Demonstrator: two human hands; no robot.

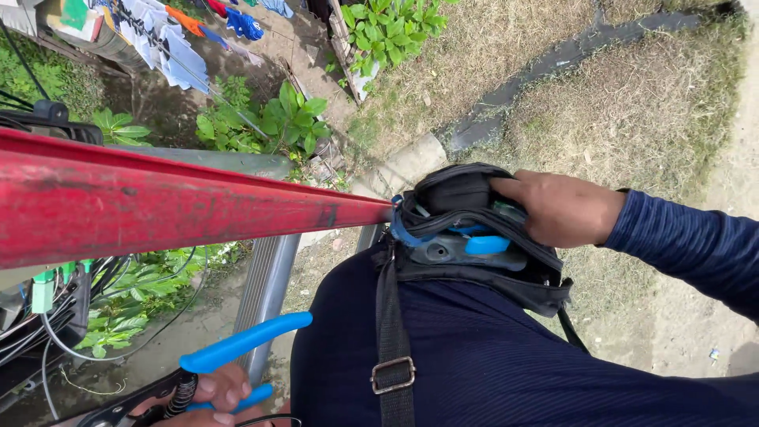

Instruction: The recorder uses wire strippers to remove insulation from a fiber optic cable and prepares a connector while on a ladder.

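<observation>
Left hand (209, 395), bottom edge: fingers clamped on blue-handled pliers (229, 348) | Right hand (561, 207): fingers curled into open black tool pouch (474, 237) at hip | Red bar (158, 202) crosses left, touching pouch | Grey ladder rail (269, 285) below | Cables (71, 316) crowd far left | Grass (632, 103) far beneath.

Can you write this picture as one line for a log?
left hand: grips blue-handled pliers | right hand: fingers inside open black fabric tool pouch | red metal bar: alongside
</observation>
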